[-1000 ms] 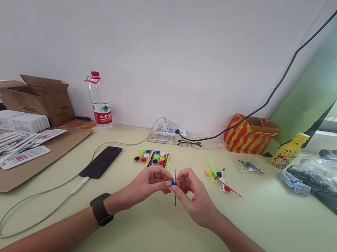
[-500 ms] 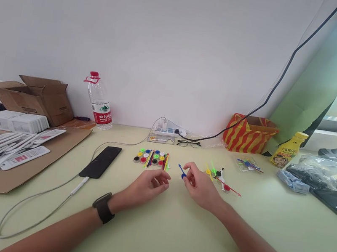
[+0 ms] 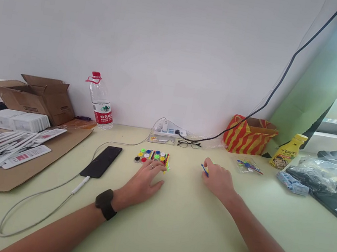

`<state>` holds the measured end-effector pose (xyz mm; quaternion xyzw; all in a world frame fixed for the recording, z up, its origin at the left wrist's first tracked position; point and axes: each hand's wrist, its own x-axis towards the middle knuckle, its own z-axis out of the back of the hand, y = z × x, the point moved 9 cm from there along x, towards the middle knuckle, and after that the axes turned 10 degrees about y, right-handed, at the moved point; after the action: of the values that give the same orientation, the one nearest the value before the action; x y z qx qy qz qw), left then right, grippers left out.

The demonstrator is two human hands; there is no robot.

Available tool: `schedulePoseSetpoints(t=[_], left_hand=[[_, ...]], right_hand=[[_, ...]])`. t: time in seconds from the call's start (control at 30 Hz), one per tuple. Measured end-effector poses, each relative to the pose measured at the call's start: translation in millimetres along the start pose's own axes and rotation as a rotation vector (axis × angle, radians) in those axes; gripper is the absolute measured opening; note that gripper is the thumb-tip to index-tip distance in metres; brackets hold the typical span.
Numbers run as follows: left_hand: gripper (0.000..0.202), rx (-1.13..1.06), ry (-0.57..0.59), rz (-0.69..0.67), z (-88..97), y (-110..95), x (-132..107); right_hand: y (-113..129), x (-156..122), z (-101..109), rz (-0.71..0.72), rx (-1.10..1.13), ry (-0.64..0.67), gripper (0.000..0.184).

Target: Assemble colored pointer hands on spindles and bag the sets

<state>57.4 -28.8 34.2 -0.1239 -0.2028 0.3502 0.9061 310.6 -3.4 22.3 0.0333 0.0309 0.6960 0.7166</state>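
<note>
1 black phone (image 3: 101,161), 1 red-capped bottle (image 3: 103,111)

The left forearm (image 3: 62,228) and right forearm (image 3: 268,244) are slanting inward. The left hand (image 3: 143,181) is facing palm down, fingers (image 3: 158,168) pointing forward, thumb (image 3: 156,187) standing apart. The right hand (image 3: 219,180) is holding a curled pose, fingertips seemingly bending inward, though its back is largely hiding them.

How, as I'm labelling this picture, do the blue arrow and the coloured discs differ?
The blue arrow looks slim and pointed; the coloured discs are round. The arrow is at the right grip; the discs lie in rows near the left grip. Both show blue.
</note>
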Motion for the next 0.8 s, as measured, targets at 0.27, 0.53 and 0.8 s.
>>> schedulePoseSetpoints(t=[0.27,0.53,0.8], left_hand=[[0.05,0.077,0.056,0.028,-10.9,16.4,-1.7],[0.052,-0.002,0.113,0.037,-11.5,11.6,-1.1],[0.057,0.015,0.145,0.074,-16.3,17.8,-1.3]], right_hand=[[87.0,-44.5,-8.1,0.605,0.33,0.023,0.024],[92.1,-51.4,-21.9,0.665,0.401,0.164,0.047],[74.6,-24.1,-43.1,0.487,0.328,0.184,0.067]])
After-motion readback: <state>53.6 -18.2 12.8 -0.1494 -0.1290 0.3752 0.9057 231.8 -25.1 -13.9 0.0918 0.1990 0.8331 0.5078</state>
